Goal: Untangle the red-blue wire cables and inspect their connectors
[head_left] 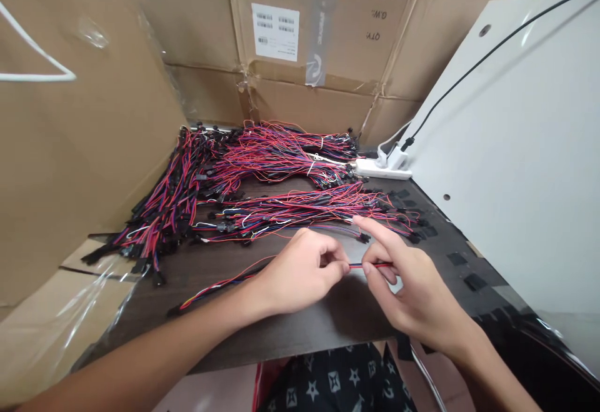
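left hand (pixel 300 274) pinches a thin red-and-blue wire harness (pixel 220 285) in closed fingers (pixel 335 268), the harness running out to nine o'clock. right hand (pixel 407 287) grips its red end at three o'clock. more harnesses (pixel 281 206) lie heaped at twelve o'clock on the dark surface (pixel 290 331).

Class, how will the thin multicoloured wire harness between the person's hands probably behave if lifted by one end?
This thin red-and-blue wire harness is probably floppy: its free length curves loosely across the dark tabletop. It seems light, since the left hand and right hand pinch it with fingertips alone. Its small black plastic connector could snag the tangled wire bundles.
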`<act>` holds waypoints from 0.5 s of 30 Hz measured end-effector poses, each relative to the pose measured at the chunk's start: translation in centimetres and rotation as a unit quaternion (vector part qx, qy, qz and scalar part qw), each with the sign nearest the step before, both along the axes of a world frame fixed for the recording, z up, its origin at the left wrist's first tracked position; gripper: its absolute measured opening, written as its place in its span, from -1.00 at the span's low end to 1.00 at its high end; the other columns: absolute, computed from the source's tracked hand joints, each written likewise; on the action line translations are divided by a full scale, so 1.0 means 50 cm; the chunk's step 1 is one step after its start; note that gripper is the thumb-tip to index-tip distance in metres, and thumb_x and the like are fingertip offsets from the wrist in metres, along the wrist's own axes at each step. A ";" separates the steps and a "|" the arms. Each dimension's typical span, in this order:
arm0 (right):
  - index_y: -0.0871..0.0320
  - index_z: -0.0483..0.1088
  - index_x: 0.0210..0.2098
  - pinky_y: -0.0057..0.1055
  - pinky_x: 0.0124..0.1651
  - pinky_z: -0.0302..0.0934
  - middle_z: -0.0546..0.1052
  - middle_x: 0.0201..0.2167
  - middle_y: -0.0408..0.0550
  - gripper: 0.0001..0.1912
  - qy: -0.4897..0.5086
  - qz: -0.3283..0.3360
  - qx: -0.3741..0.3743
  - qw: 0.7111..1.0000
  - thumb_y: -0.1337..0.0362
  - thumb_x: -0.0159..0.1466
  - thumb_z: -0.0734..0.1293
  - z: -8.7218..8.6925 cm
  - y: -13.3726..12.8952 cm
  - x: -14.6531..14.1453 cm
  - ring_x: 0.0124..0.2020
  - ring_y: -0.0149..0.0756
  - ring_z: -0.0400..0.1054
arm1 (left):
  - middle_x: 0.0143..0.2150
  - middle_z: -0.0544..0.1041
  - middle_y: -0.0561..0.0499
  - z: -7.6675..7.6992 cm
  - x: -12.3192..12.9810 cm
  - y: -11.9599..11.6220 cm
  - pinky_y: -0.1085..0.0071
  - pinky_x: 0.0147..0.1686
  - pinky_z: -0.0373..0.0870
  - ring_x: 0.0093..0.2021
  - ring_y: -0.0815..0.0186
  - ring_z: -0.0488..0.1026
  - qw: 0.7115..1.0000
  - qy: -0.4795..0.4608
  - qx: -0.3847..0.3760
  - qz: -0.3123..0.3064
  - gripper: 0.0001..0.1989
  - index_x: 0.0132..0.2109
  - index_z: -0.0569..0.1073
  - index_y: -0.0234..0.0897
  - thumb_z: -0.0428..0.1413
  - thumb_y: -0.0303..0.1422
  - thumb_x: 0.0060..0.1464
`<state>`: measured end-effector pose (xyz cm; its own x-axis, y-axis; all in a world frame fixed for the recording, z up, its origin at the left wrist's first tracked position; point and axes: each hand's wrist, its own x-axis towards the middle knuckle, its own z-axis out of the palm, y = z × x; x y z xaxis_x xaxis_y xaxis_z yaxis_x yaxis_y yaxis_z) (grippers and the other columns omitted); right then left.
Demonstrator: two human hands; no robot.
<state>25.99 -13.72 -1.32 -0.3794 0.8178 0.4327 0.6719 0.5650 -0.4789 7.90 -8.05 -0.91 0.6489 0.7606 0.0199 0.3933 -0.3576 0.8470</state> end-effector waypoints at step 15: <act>0.11 -0.11 0.32 -0.50 -0.42 0.18 0.44 -0.43 -0.16 -0.36 0.017 0.031 -0.080 0.996 0.48 0.29 0.11 -0.017 0.004 -0.017 -0.50 -0.40 0.25 | -0.66 0.33 0.13 -0.014 -0.001 -0.003 0.54 -0.57 0.22 -0.66 0.46 0.28 0.990 -0.054 -0.127 0.009 -0.87 -0.45 0.37 -0.32 0.02 -0.42 0.03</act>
<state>25.13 -13.55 -2.18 -0.4178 0.8534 0.3116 0.6199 0.5185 -0.5890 7.88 -8.21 -1.61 0.6392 0.7617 -0.1062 0.3007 -0.1205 0.9461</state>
